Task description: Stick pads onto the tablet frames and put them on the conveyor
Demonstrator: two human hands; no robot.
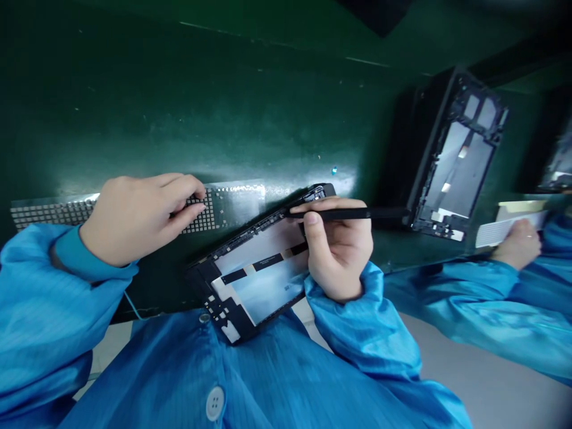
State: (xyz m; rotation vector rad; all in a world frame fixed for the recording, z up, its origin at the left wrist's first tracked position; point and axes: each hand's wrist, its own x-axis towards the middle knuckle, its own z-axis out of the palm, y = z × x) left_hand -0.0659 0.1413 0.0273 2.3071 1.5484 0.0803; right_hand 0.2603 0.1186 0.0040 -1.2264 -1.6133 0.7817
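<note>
My left hand (143,217) is over a clear sheet of small square grey pads (58,211), with thumb and forefinger pinched at its gridded part. Whatever is between those fingertips, if anything, is too small to make out. In my right hand (337,250) is a slim black stick-like tool (379,214), held like a pen across a phone frame (268,286). The frame lies tilted at the table's near edge, its inner side up, showing a silvery plate and a dark ribbon strip. My right fingers cover part of its upper right end.
To the right, a tall stack of similar phone frames (456,161) stands on the green table (179,119). A tiny blue bit (334,170) lies beyond the phone frame. At far right a co-worker's hand (518,244) rests on a white striped sheet (489,231), near another stack (558,158).
</note>
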